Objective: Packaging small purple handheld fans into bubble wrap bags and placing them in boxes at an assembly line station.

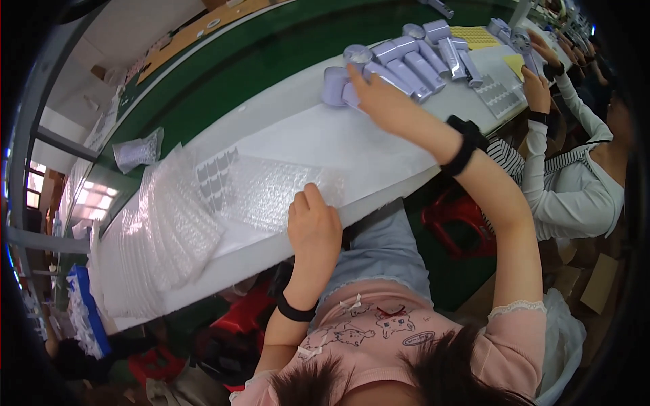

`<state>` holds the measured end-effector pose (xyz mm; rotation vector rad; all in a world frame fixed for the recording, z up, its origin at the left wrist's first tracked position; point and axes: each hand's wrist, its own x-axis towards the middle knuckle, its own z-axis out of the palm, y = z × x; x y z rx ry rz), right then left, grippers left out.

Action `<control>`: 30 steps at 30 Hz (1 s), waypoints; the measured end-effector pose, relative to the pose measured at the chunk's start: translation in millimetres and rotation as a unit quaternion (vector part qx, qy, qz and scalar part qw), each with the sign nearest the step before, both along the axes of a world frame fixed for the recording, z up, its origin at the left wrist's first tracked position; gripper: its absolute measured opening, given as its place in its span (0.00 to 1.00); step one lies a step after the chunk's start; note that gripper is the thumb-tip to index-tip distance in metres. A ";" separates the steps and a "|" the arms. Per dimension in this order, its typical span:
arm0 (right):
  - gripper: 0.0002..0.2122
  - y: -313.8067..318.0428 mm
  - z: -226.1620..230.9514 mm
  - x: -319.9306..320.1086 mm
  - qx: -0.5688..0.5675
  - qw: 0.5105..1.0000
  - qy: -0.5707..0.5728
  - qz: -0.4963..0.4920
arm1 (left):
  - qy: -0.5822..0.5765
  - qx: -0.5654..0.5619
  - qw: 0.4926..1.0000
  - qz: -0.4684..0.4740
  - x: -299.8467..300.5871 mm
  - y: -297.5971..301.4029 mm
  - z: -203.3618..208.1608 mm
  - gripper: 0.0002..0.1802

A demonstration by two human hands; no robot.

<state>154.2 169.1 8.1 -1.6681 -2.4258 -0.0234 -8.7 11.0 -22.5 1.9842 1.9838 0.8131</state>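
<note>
My left hand (315, 223) is closed at the near right edge of a clear bubble-wrap bag (267, 196), which lies flat on the table. Its fingers are bent and the fingertips pinch the bag's edge. Stretched out to the far right, my right hand (386, 101) has its fingers around the nearest lilac handheld device (335, 86), which looks like a small fan. My hand hides part of its handle. Beside it, several more lilac devices (406, 61) lie in a row, some with round grilled heads (357, 54).
Left of the bag spreads a fanned stack of bubble-wrap bags (169, 230). A sheet of grey labels (217, 177) lies partly under the bag; another label sheet (499, 96) is at right. A filled clear packet (137, 152) rests on the green belt (271, 54). A co-worker (575, 169) handles a lilac device.
</note>
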 end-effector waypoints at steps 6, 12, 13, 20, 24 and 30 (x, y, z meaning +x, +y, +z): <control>0.22 -73.5 37.1 45.5 -0.271 0.824 0.493 0.065 | 0.004 0.093 0.995 -0.047 -12.4 5.5 -16.2 0.05; 0.23 -130.6 15.6 63.0 -0.414 0.730 0.531 0.116 | -0.160 0.030 0.985 -0.057 -22.7 8.9 -13.8 0.04; 0.24 -135.6 13.3 58.4 -0.435 0.723 0.526 0.105 | -0.186 0.010 0.981 -0.047 -22.0 9.3 -10.8 0.05; 0.25 -127.9 -9.2 39.6 -0.464 0.706 0.533 0.059 | -0.213 0.025 0.976 -0.048 -26.6 11.2 -15.3 0.07; 0.23 -121.0 -3.0 31.5 -0.468 0.722 0.509 0.035 | -0.268 0.090 0.959 -0.034 -25.3 7.0 -19.1 0.12; 0.20 -110.6 9.8 23.5 -0.366 0.834 0.396 0.119 | -0.390 0.022 0.918 -0.059 -20.8 -5.1 4.6 0.21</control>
